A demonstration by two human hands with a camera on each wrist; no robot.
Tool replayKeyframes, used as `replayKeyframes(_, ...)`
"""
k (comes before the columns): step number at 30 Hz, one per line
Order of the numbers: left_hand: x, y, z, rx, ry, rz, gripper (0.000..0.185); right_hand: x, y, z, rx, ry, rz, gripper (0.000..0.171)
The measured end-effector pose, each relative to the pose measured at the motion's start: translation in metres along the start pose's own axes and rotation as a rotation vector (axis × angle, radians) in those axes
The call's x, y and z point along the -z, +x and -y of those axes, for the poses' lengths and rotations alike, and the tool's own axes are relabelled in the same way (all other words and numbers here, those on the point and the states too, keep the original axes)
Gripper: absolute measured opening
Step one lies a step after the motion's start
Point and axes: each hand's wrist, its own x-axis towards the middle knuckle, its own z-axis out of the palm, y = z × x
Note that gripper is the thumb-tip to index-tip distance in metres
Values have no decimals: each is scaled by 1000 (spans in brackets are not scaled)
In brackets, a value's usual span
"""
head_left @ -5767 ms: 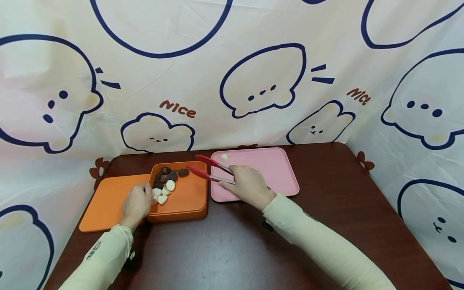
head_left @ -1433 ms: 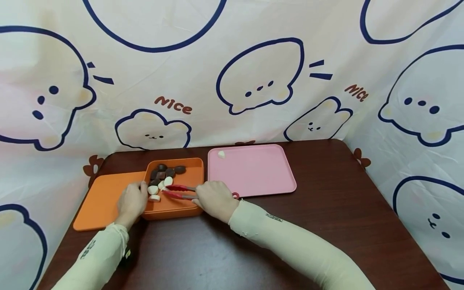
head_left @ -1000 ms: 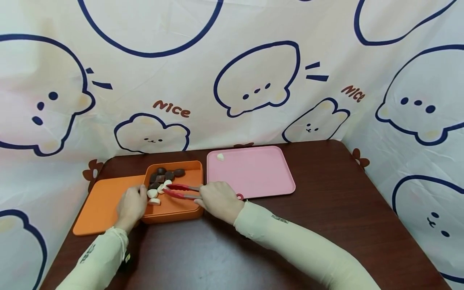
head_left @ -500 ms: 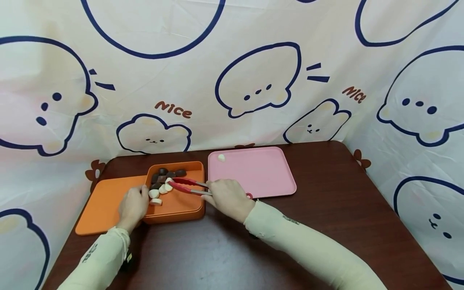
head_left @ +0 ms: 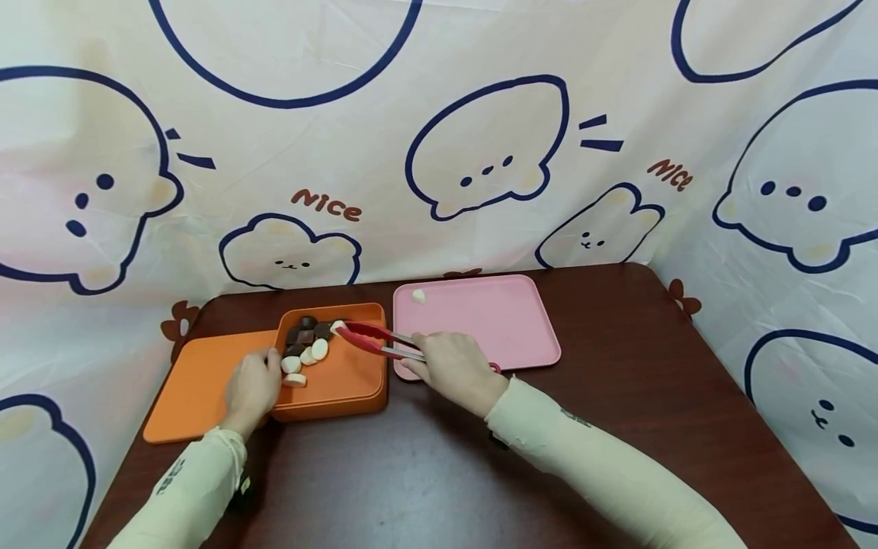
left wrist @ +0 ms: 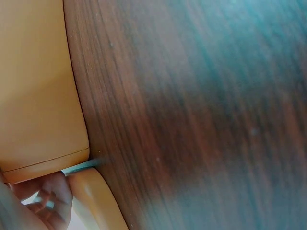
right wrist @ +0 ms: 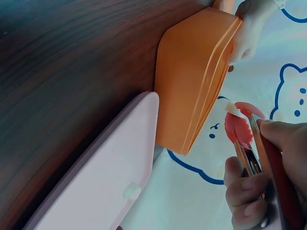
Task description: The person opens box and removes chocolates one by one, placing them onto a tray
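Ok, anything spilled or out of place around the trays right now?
Nothing stands out. The stones sit inside the orange box, one white stone lies on the pink tray, and the red tongs pinch another white piece.

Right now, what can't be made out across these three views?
- Left hand: fingertips hidden behind the orange box's wall in the head view; left wrist view blurred, cut off.
- White piece in the red-tipped metal tongs: too small to identify.
- Dark pieces: overlapping, count unclear.
- Right hand: cropped in the right wrist view.
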Motion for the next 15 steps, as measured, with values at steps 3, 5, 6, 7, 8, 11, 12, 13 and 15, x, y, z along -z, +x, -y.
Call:
replayKeyframes(3, 0, 0, 0, 7, -4, 6, 53, 2, -4, -6, 5, -5, -20, 33)
replayKeyframes(5, 0, 0, -1, 10, -4, 10, 53, 2, -6, -10, 8, -7, -34, 33)
replayKeyframes(6, 1, 0, -1, 15, -6, 14, 54, 3, -7, -12, 8, -4, -42, 33)
replayKeyframes(7, 1, 0, -1, 17, -8, 15, 54, 3, -8, -14, 9, -9, -47, 32)
replayKeyframes(8, 1, -1, -1, 17, -8, 15, 54, 3, -9, -16, 8, -16, -54, 33)
replayKeyframes(11, 1, 0, -1, 22, -5, 17, 54, 5, -11, -22, 5, -21, -72, 31)
replayKeyframes(12, 1, 0, -1, 24, -6, 19, 54, 5, -11, -25, 1, -21, -72, 31)
replayKeyframes(13, 1, 0, -1, 25, -5, 19, 54, 6, -12, -27, -2, -24, -73, 31)
replayKeyframes(15, 1, 0, -1, 27, -3, 18, 53, 7, -12, -31, -10, -10, -70, 29)
